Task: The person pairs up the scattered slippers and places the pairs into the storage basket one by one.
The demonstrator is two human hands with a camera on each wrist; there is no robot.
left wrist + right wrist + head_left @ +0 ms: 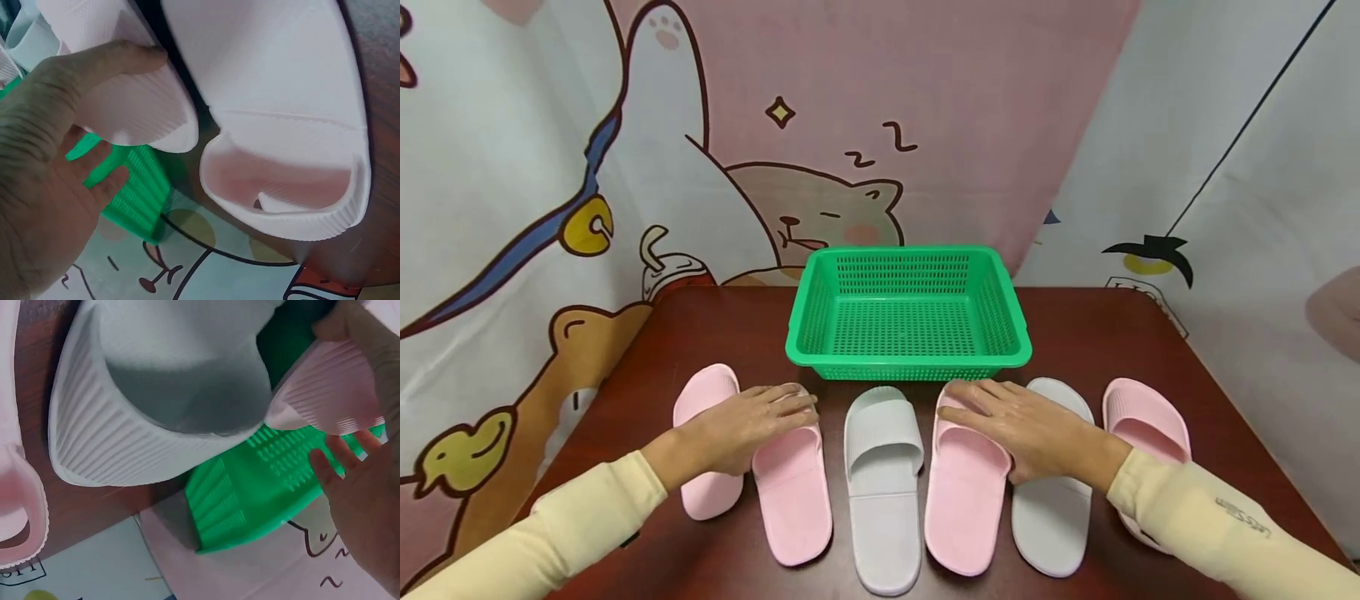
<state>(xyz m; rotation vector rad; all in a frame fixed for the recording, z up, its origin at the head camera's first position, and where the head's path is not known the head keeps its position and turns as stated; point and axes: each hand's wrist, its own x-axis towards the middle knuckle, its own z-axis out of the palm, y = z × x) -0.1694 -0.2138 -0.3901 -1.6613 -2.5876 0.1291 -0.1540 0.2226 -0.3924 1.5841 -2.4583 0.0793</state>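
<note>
A row of pink and light-grey slippers lies on a dark red-brown table. My left hand [752, 425] grips the front of the second slipper from the left, a pink slipper [793, 512]. In the left wrist view its thumb lies on the ribbed strap [134, 112]. My right hand [1022, 421] grips the strap of another pink slipper [967, 512], fingers over the toe and thumb at the right side. Between these two lies a grey slipper [883, 450]. A second grey slipper [1052, 525] lies partly hidden under the right wrist.
A green plastic basket [910, 361] with perforated walls stands behind the row, holding nothing visible. One pink slipper [709, 497] lies at the far left, another pink slipper [1142, 408] at the far right, partly behind the sleeve. A cartoon-printed cloth [970, 125] hangs behind the table [737, 325].
</note>
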